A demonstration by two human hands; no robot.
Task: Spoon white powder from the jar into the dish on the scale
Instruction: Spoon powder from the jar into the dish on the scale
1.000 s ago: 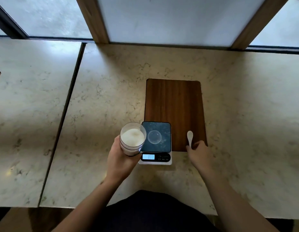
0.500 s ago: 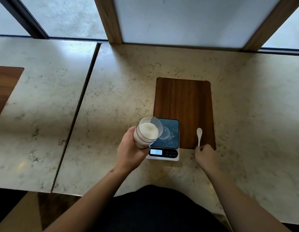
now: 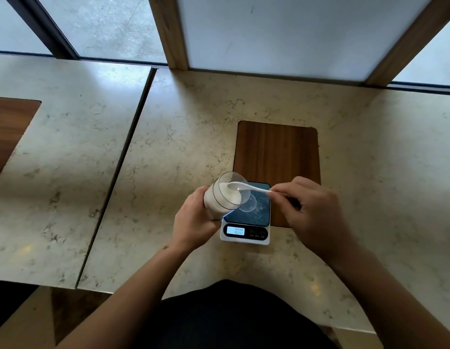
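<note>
The left hand [image 3: 193,220] is wrapped around a clear jar [image 3: 225,195] of white powder [image 3: 232,196], fingers closed on its side, holding it tilted with its mouth toward the digital scale [image 3: 246,222]. The jar's rim overhangs the scale's left edge. The right hand [image 3: 312,215], just right of the scale, pinches the handle of a small white spoon [image 3: 246,188] between thumb and fingertips; the spoon's bowl sits inside the jar's mouth, at the powder. A small clear dish [image 3: 250,205] rests on the scale's dark platform, partly behind the jar's rim, and looks empty. The scale's lit display [image 3: 235,230] reads 0.00. The scale stands on the marbled tabletop [image 3: 183,137], its far part over the near edge of a wooden board [image 3: 276,152] lying behind it.
</note>
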